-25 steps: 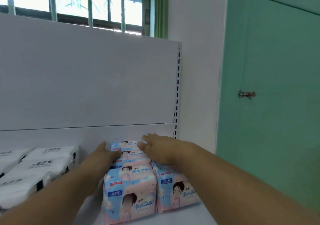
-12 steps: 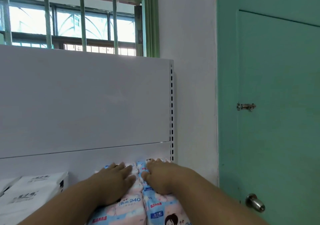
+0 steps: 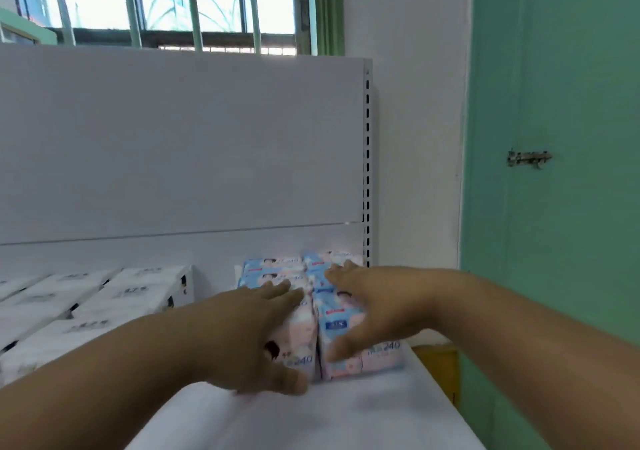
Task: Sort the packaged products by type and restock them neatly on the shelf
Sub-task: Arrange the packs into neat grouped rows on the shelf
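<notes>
White shelf [image 3: 346,418] boards fill the lower part of the head view, backed by a pale panel [image 3: 180,145] with a slotted upright [image 3: 367,159] at its right edge; behind it is a barred window [image 3: 166,3], and to the right a green door [image 3: 568,138] with a small metal latch [image 3: 528,159]. At the right end of the shelf, pink-and-blue packs [image 3: 273,271] stand in two rows side by side, touching each other, each row running from the shelf's front edge back toward the panel, so the long axis of the group points away from the person. The packs' printed faces, with "240" legible, look toward the camera. The left hand [image 3: 256,335] lies flat over the front packs of the left row, fingers spread and pointing toward the panel, thumb low at the front pack's bottom corner. The right hand [image 3: 374,307] rests on the right row, fingers splayed, thumb down across the front pack's face; neither grip closes around a pack. On the left part of the shelf, apart from these, white packs [image 3: 114,297] with dark lettering lie in rows that also run back toward the panel.
</notes>
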Action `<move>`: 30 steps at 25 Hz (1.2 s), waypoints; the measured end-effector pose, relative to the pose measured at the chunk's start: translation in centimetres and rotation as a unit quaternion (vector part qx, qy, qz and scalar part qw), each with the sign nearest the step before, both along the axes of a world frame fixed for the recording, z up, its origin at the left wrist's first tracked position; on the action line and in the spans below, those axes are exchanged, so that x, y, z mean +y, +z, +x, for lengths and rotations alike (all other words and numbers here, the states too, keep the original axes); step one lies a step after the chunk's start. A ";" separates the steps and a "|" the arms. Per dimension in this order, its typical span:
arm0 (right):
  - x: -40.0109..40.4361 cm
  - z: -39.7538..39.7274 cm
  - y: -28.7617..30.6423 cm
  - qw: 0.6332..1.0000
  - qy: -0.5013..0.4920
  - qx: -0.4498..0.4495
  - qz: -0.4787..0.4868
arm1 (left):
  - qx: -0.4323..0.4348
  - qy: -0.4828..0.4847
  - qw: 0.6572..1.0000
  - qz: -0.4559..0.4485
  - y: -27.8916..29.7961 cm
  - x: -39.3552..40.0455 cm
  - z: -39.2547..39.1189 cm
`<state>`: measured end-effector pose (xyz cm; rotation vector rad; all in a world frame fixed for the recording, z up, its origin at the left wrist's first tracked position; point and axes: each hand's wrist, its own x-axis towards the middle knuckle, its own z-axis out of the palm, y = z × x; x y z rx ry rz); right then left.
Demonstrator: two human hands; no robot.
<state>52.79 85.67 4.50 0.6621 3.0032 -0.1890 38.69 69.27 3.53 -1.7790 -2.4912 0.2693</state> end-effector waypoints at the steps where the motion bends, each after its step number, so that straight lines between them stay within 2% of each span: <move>1: -0.2 0.5 -0.6 1.000 0.002 -0.015 0.024 | 0.034 -0.007 0.999 0.010 -1.0 0.1 0.1; 5: -0.6 0.0 -3.1 0.988 0.028 0.057 0.142 | 0.108 -0.015 0.987 0.120 -3.6 1.0 -0.2; 7: -0.4 0.3 -3.9 0.980 0.046 0.109 0.161 | 0.121 -0.021 0.982 0.147 -4.1 0.2 -0.2; 8: 0.0 0.7 -4.2 0.980 0.041 0.134 0.142 | 0.100 -0.014 0.980 0.174 -4.4 -0.5 -0.4; 9: 0.3 1.4 -4.4 0.981 0.024 0.174 0.083 | 0.035 0.013 0.974 0.223 -4.6 -1.0 -0.3; 10: 0.3 2.1 -4.5 0.971 -0.004 0.237 -0.028 | -0.092 0.058 0.947 0.302 -5.0 -1.5 -0.2; 11: 0.1 2.5 -4.4 0.925 -0.041 0.328 -0.187 | -0.261 0.106 0.873 0.398 -5.1 -1.7 -0.4; 12: 0.1 2.7 -4.2 0.839 -0.087 0.400 -0.359 | -0.423 0.147 0.758 0.475 -5.2 -1.5 -0.9; 13: 0.4 2.5 -4.1 0.747 -0.136 0.433 -0.486 | -0.547 0.192 0.637 0.508 -5.2 -1.2 -1.5; 14: 1.4 1.9 -4.2 0.680 -0.174 0.440 -0.560 | -0.624 0.220 0.551 0.509 -5.3 -0.6 -2.4; 15: 2.2 1.1 -4.4 0.645 -0.202 0.433 -0.596 | -0.665 0.231 0.501 0.503 -5.2 -0.1 -3.4; 16: 2.6 0.3 -4.4 0.629 -0.215 0.424 -0.615 | -0.690 0.238 0.470 0.496 -5.1 0.3 -3.9; 18: 3.3 -1.2 -4.7 0.615 -0.217 0.422 -0.630 | -0.713 0.248 0.443 0.483 -4.2 1.3 -4.4; 22: 5.0 -3.8 -5.0 0.629 -0.230 0.423 -0.610 | -0.720 0.275 0.461 0.440 -3.0 3.9 -6.0; 23: 5.2 -4.3 -4.9 0.628 -0.232 0.428 -0.607 | -0.727 0.268 0.462 0.431 -3.2 4.3 -6.4; 25: 5.6 -4.9 -5.3 0.649 -0.232 0.431 -0.582 | -0.746 0.238 0.458 0.421 -3.7 4.7 -6.6; 27: 6.7 -5.3 -5.8 0.646 -0.235 0.440 -0.578 | -0.769 0.205 0.440 0.416 -4.1 5.0 -6.6; 30: 7.7 -5.9 -5.9 0.634 -0.230 0.428 -0.602 | -0.779 0.207 0.418 0.419 -4.6 5.5 -7.3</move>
